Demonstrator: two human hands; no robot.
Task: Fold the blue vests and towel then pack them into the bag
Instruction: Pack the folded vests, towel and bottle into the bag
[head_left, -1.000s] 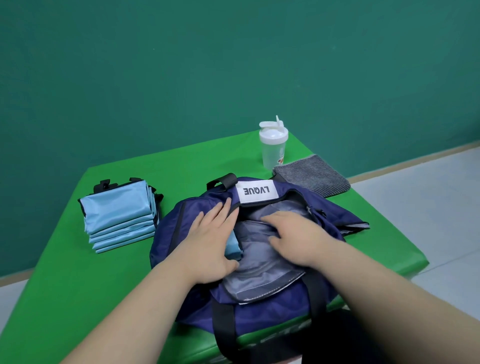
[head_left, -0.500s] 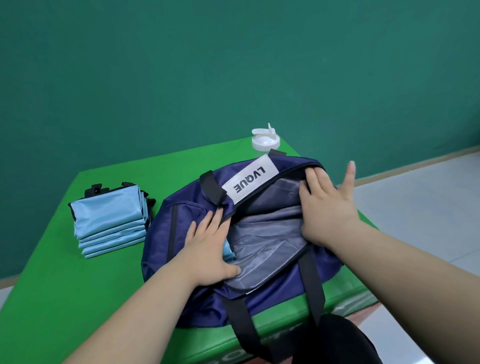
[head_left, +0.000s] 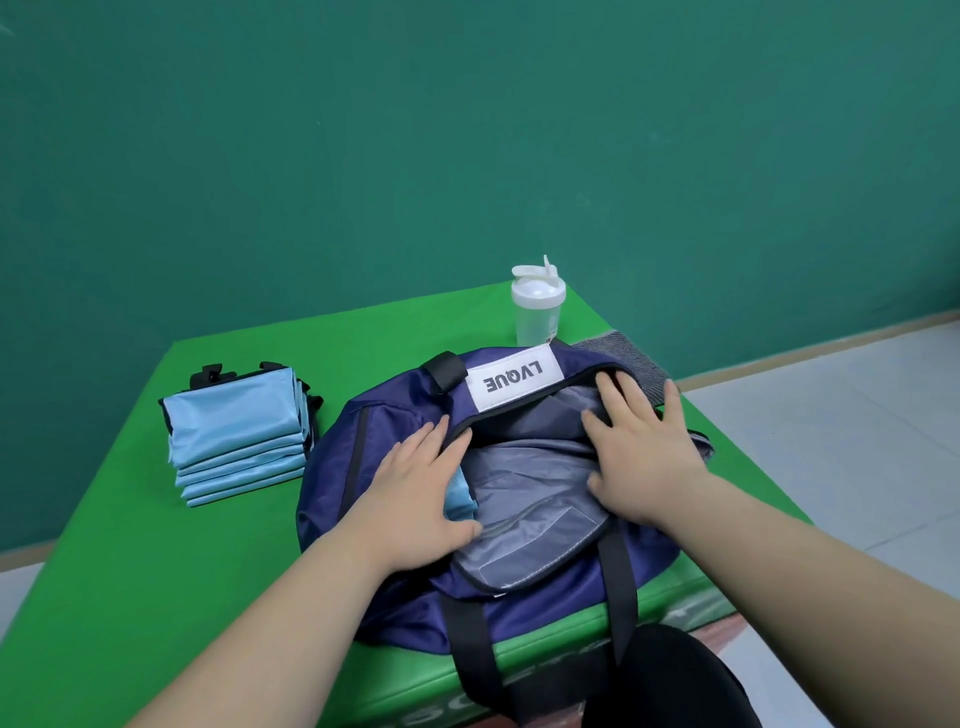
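Observation:
A navy duffel bag (head_left: 332, 467) with a white LVQUE label lies open on the green table (head_left: 119, 571), its grey lining showing. My left hand (head_left: 415, 488) lies flat on the left side of the opening, fingers apart. A bit of a light blue vest (head_left: 461, 496) peeks out from inside the bag beside it. My right hand (head_left: 641, 447) presses on the right side of the opening, fingers spread over the rim and lining. Several folded blue vests (head_left: 234, 441) sit stacked left of the bag. A grey towel (head_left: 636, 361) lies behind the bag's right end, partly hidden.
A clear shaker bottle (head_left: 537, 306) with a white flip lid stands at the table's far edge behind the bag. The bag's black straps (head_left: 470, 639) hang over the near table edge. A teal wall is behind; tiled floor lies to the right.
My right hand raised the bag's far rim and has lowered it again, now pressing on the right side. The bottle and towel show again. My left hand stayed on the bag.

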